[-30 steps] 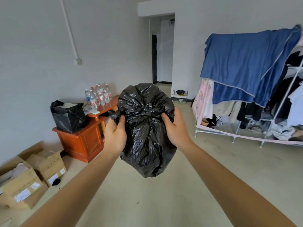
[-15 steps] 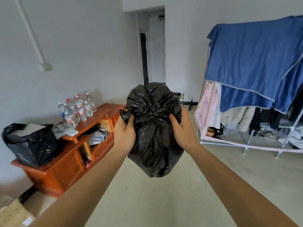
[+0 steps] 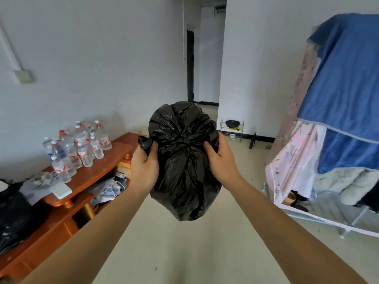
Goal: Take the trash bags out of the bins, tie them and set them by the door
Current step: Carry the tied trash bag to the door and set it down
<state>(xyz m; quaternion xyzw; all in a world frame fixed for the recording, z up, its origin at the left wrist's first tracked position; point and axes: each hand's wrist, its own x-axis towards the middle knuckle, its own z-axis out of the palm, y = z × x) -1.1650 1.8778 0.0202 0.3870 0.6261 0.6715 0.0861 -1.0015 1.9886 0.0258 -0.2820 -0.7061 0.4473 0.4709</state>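
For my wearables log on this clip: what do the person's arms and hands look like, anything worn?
Both are bare. The left hand and right hand carry no gloves, and no rings show on either. The left forearm and right forearm are uncovered down to the frame's bottom edge: no sleeve, watch, bracelet or strap in view.

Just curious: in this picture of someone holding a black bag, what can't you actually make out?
Head view only:
- Contents of the trash bag: opaque plastic hides them.
- Most fingers of the left hand and right hand: behind the bag.
- Second black bag on the wooden cabinet: cut off by the left edge.
- Water bottles: labels too small to read.
- Clothes rack: cut off by the right edge.
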